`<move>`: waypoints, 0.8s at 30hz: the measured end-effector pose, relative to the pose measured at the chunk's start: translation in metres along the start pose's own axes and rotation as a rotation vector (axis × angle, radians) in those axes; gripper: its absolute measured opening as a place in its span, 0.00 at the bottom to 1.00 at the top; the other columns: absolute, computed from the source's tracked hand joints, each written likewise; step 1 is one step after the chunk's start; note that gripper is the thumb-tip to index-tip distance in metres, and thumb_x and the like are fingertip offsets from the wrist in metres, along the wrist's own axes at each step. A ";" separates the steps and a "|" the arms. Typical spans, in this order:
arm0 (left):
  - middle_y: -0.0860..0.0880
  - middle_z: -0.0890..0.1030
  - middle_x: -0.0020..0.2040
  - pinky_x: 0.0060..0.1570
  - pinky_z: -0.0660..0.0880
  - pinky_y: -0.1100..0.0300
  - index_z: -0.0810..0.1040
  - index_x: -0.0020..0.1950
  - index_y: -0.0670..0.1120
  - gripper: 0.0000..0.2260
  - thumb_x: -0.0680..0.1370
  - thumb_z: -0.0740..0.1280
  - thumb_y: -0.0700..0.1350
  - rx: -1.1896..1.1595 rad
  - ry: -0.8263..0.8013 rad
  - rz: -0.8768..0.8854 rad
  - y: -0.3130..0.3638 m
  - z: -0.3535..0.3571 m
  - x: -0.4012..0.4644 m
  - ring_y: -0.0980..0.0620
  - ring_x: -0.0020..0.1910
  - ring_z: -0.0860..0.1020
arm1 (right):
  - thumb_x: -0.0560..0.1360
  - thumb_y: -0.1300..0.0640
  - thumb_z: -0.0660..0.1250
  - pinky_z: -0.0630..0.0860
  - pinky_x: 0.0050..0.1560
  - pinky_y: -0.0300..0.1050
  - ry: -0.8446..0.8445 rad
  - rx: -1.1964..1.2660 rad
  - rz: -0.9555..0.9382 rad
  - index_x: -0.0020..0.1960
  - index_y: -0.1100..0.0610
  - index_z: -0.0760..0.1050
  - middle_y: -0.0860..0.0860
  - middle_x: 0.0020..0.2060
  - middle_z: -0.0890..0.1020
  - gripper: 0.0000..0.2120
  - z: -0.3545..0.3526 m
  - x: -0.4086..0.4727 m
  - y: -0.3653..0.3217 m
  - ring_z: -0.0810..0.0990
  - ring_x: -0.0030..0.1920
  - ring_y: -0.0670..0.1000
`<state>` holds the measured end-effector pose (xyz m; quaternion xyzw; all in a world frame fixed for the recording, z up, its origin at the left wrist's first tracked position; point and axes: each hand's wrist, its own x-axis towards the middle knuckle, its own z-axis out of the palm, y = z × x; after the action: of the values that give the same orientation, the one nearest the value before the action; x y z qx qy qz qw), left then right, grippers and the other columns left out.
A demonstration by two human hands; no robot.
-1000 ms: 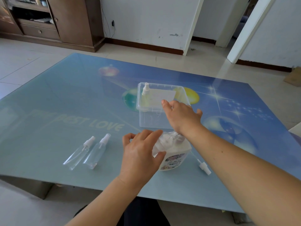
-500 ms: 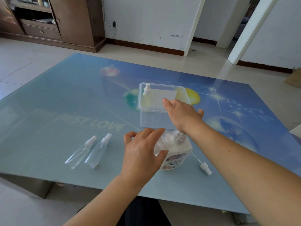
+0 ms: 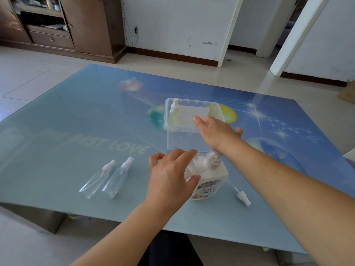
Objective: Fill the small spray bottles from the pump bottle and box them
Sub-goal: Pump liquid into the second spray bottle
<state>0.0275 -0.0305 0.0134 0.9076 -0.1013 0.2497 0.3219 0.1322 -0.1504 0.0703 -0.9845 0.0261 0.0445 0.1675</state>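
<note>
The pump bottle (image 3: 206,177) stands on the near middle of the glass table (image 3: 57,135), just this side of the clear plastic box (image 3: 189,139). Over the last second almost nothing about it has shifted: same spot, same upright stance, with only the view drifting a little. The left hand (image 3: 171,179) stays curled round the bottle's left shoulder, thumb on the near face and fingers arched over the top; whether a small bottle is tucked under those fingers I cannot tell. The right hand (image 3: 216,134) has held its place above the pump head, palm down, fingers fairly straight and reaching over the box's near rim, gripping nothing I can make out. I'd judge this a steady pumping or bracing spell, not a handover, so the filling is still in hand.

Inside the box, at its far left corner, one filled spray bottle (image 3: 173,114) stands with yellowish liquid in it, so one is already packed. To the left of the pump bottle two empty spray bottles (image 3: 104,178) lie side by side, caps on, nozzles pointing away. To the right a loose spray cap (image 3: 241,197) with its dip tube lies on the glass, which suggests a third bottle is open somewhere out of sight.
</note>
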 end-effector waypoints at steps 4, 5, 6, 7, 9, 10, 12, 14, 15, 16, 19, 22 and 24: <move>0.53 0.80 0.44 0.48 0.66 0.52 0.79 0.54 0.49 0.21 0.62 0.71 0.49 -0.010 -0.016 -0.001 -0.003 0.002 -0.002 0.53 0.38 0.76 | 0.79 0.36 0.41 0.53 0.68 0.64 0.031 -0.008 -0.011 0.54 0.51 0.72 0.51 0.53 0.78 0.26 0.006 -0.002 0.002 0.72 0.60 0.57; 0.53 0.80 0.44 0.47 0.67 0.52 0.79 0.54 0.49 0.21 0.62 0.71 0.49 -0.003 -0.018 0.001 -0.005 0.003 -0.002 0.53 0.38 0.76 | 0.79 0.36 0.41 0.53 0.68 0.64 0.041 -0.016 -0.010 0.54 0.51 0.72 0.51 0.53 0.78 0.26 0.008 -0.002 0.003 0.72 0.60 0.57; 0.53 0.80 0.43 0.47 0.67 0.52 0.79 0.53 0.49 0.21 0.61 0.71 0.49 0.006 -0.021 0.002 -0.006 0.003 -0.002 0.53 0.37 0.76 | 0.79 0.37 0.42 0.54 0.67 0.64 0.046 -0.018 -0.006 0.54 0.51 0.72 0.51 0.53 0.78 0.27 0.010 -0.001 0.003 0.72 0.60 0.56; 0.53 0.80 0.43 0.47 0.67 0.52 0.79 0.53 0.49 0.21 0.61 0.71 0.49 0.013 -0.026 0.001 -0.006 0.004 -0.003 0.52 0.36 0.76 | 0.79 0.37 0.42 0.55 0.67 0.64 0.049 -0.011 0.001 0.54 0.52 0.73 0.51 0.52 0.78 0.27 0.011 0.001 0.005 0.73 0.59 0.56; 0.53 0.80 0.42 0.46 0.67 0.52 0.79 0.53 0.49 0.21 0.61 0.71 0.49 0.020 -0.035 -0.003 -0.006 0.004 -0.004 0.52 0.36 0.76 | 0.79 0.37 0.43 0.56 0.66 0.63 0.057 0.007 0.012 0.52 0.52 0.73 0.51 0.50 0.78 0.26 0.013 0.003 0.007 0.74 0.57 0.56; 0.53 0.80 0.42 0.46 0.67 0.52 0.79 0.53 0.49 0.21 0.61 0.71 0.49 0.024 -0.035 -0.001 -0.006 0.004 -0.004 0.52 0.36 0.76 | 0.79 0.37 0.43 0.56 0.66 0.63 0.062 0.004 0.010 0.51 0.52 0.72 0.51 0.50 0.78 0.25 0.014 0.003 0.007 0.74 0.57 0.56; 0.53 0.80 0.42 0.46 0.67 0.52 0.79 0.53 0.49 0.21 0.61 0.71 0.49 0.015 -0.034 -0.005 -0.005 0.004 -0.005 0.51 0.36 0.77 | 0.79 0.37 0.43 0.55 0.66 0.63 0.060 -0.023 -0.006 0.55 0.51 0.72 0.50 0.55 0.78 0.25 0.013 0.001 0.005 0.73 0.60 0.56; 0.53 0.80 0.42 0.46 0.67 0.52 0.79 0.53 0.49 0.21 0.61 0.71 0.49 -0.002 -0.028 -0.013 -0.003 0.002 -0.005 0.51 0.35 0.77 | 0.79 0.36 0.43 0.52 0.67 0.64 0.042 -0.049 -0.023 0.61 0.49 0.71 0.49 0.60 0.76 0.26 0.009 -0.001 0.001 0.70 0.63 0.56; 0.53 0.80 0.43 0.45 0.68 0.52 0.79 0.53 0.49 0.21 0.61 0.71 0.49 -0.005 -0.021 -0.012 -0.002 0.001 -0.004 0.52 0.36 0.76 | 0.78 0.35 0.43 0.52 0.67 0.64 0.027 -0.052 -0.019 0.63 0.49 0.70 0.49 0.61 0.76 0.27 0.007 -0.001 0.000 0.70 0.64 0.56; 0.53 0.81 0.43 0.45 0.68 0.52 0.79 0.53 0.49 0.20 0.61 0.71 0.49 -0.006 -0.014 -0.008 0.000 0.001 -0.003 0.52 0.36 0.76 | 0.78 0.35 0.42 0.52 0.68 0.63 0.014 -0.046 -0.011 0.63 0.49 0.70 0.50 0.62 0.75 0.27 0.004 0.000 -0.001 0.70 0.64 0.56; 0.54 0.81 0.44 0.46 0.68 0.51 0.79 0.53 0.49 0.20 0.61 0.71 0.49 -0.015 -0.002 -0.003 0.000 -0.001 -0.001 0.52 0.37 0.77 | 0.78 0.35 0.42 0.53 0.68 0.62 0.015 -0.019 -0.014 0.62 0.49 0.70 0.49 0.59 0.76 0.27 0.003 0.000 0.000 0.71 0.62 0.55; 0.54 0.80 0.43 0.45 0.68 0.52 0.79 0.53 0.49 0.21 0.61 0.71 0.49 -0.011 0.006 0.002 -0.002 0.000 -0.003 0.52 0.36 0.76 | 0.79 0.36 0.43 0.54 0.68 0.62 0.046 -0.029 -0.024 0.55 0.50 0.72 0.49 0.54 0.78 0.25 0.006 -0.001 0.000 0.73 0.59 0.55; 0.54 0.80 0.42 0.45 0.68 0.53 0.79 0.53 0.49 0.21 0.61 0.71 0.50 0.005 0.006 -0.003 -0.004 0.002 -0.004 0.52 0.35 0.75 | 0.79 0.37 0.43 0.53 0.67 0.63 0.060 -0.052 -0.023 0.55 0.51 0.73 0.50 0.54 0.78 0.25 0.008 0.000 0.000 0.73 0.60 0.56</move>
<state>0.0257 -0.0287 0.0078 0.9078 -0.0983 0.2522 0.3202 0.1312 -0.1474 0.0625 -0.9897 0.0186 0.0137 0.1414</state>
